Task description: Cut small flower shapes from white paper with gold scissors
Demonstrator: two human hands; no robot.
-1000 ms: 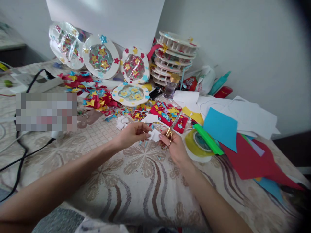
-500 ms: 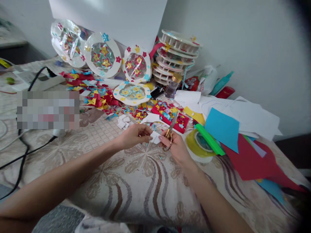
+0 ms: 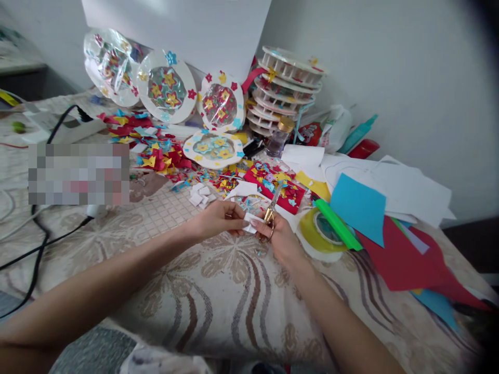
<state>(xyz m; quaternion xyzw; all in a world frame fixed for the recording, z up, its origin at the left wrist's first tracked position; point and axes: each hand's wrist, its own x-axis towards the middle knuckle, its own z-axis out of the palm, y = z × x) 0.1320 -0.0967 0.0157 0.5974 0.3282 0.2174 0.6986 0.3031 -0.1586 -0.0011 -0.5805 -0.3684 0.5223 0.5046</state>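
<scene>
Between my two hands is a small white piece [image 3: 250,227], foam or thick paper. My left hand [image 3: 218,220] pinches its left side between thumb and fingers. The thumb of my right hand [image 3: 281,236] presses on its right side. Gold-handled scissors [image 3: 269,214] also sit in my right hand, blades pointing up and away from me. Just beyond my left hand lies a small heap of white squares [image 3: 201,194]. A cut white scrap [image 3: 246,189] and a red sheet [image 3: 297,201] covered with colored bits lie past my fingers.
Round white star-decorated frames [image 3: 187,106] lean at the back, beside a stack of white rings [image 3: 288,93] and a gold-capped bottle [image 3: 277,143]. On the right are a yellow tape roll [image 3: 307,228], a green strip [image 3: 338,226] and blue paper [image 3: 358,208]. Cables [image 3: 41,244] run along the left.
The white piece has turned flatter between my fingers, and my fingertips have come closer together on it. My right hand still has the scissors. The view has shifted slightly.
</scene>
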